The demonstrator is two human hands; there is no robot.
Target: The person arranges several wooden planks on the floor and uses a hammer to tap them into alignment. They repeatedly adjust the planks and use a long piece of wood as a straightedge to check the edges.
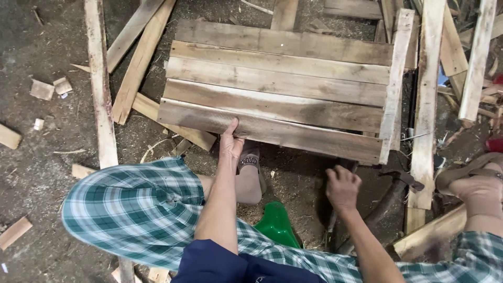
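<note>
Over on the left the dirt floor is just littered with offcuts, a few small wood blocks and a long thin strip lying top to bottom, with a couple of angled planks crossing next to it, looks like stuff tossed aside out of the way. Moving in, the left hand is clamped onto the near edge of the slatted wooden panel, thumb up on the top face and fingers hooked under, so my guess is it's steadying or propping the panel so it doesn't shift. The panel sits in the middle of the floor, five boards side by side, nailed to a cross batten along its right end. There's a green plastic thing between the person's knees, can't tell what it is. The right hand is down below the panel's near right corner, fingers curled loosely, hovering just beside a hammer on the ground; I can't tell if it's actually gripping anything. Far right is a pile of more planks, and a sandaled foot.
</note>
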